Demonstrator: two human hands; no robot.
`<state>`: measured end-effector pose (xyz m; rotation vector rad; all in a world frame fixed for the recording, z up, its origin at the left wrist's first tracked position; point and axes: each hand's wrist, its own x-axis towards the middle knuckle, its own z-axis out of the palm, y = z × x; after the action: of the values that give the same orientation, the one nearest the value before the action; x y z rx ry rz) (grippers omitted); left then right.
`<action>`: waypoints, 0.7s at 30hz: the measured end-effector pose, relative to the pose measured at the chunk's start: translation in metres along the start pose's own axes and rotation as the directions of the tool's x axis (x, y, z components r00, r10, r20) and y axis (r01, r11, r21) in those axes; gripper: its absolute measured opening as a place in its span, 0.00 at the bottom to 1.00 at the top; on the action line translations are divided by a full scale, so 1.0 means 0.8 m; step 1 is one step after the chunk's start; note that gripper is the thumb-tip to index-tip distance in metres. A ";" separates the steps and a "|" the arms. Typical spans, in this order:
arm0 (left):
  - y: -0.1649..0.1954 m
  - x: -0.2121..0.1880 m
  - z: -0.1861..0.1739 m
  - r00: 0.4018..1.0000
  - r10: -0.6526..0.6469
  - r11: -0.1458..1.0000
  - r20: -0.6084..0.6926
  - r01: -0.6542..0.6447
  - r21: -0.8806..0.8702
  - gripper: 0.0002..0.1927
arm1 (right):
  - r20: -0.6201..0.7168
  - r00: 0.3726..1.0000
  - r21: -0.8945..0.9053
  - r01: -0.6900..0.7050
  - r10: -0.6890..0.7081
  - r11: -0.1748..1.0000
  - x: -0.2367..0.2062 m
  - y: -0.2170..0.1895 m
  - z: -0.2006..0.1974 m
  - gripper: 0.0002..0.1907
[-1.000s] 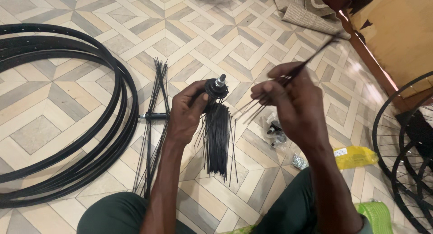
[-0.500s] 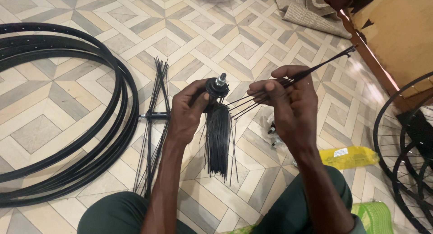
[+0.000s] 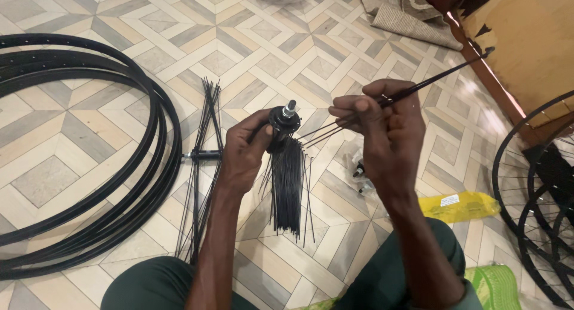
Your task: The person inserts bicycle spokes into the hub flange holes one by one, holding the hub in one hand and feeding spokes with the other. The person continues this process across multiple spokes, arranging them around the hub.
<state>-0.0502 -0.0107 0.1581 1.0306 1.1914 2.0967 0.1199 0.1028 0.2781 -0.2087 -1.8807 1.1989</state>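
My left hand (image 3: 245,151) grips a black wheel hub (image 3: 281,123) upright, its silver axle end pointing up. A dense bunch of black spokes (image 3: 289,187) hangs down from the hub's flange. My right hand (image 3: 382,136) pinches a few loose black spokes (image 3: 439,78) that stretch up and to the right, their near ends pointing at the hub. Both hands sit above my knees in green trousers.
Several black bicycle rims (image 3: 89,160) lie stacked on the patterned tile floor at left. A loose bundle of spokes (image 3: 200,166) lies beside them. Spoked wheels (image 3: 538,190) lean at right, near a yellow packet (image 3: 459,206), a green item (image 3: 493,286) and a wooden panel (image 3: 526,41).
My right hand has lowered its spokes from a steep upward tilt to a flatter angle, bringing their near ends closer to the hub. The left hand and hub stay in place.
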 end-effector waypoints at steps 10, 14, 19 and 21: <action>-0.006 0.000 0.001 0.999 -0.031 0.995 0.037 0.034 -0.095 0.15 | -0.014 1.000 0.010 -0.021 0.021 1.000 -0.007 0.013 0.004 0.09; -0.007 -0.001 0.000 0.999 -0.017 0.997 0.047 0.020 -0.081 0.15 | 0.006 1.000 -0.037 -0.017 0.018 0.999 -0.003 0.009 0.005 0.09; -0.004 -0.002 0.001 0.999 -0.019 0.998 0.032 0.021 -0.066 0.15 | 0.225 0.947 -0.429 -0.113 0.227 0.896 -0.002 0.010 -0.002 0.12; -0.002 -0.002 0.002 1.000 -0.023 0.999 0.011 0.024 -0.042 0.15 | 0.368 0.839 -0.694 -0.039 0.401 0.719 -0.005 0.025 -0.010 0.13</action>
<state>-0.0482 -0.0104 0.1568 1.0029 1.1444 2.0867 0.1220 0.1163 0.2607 -0.5861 -2.7840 0.6987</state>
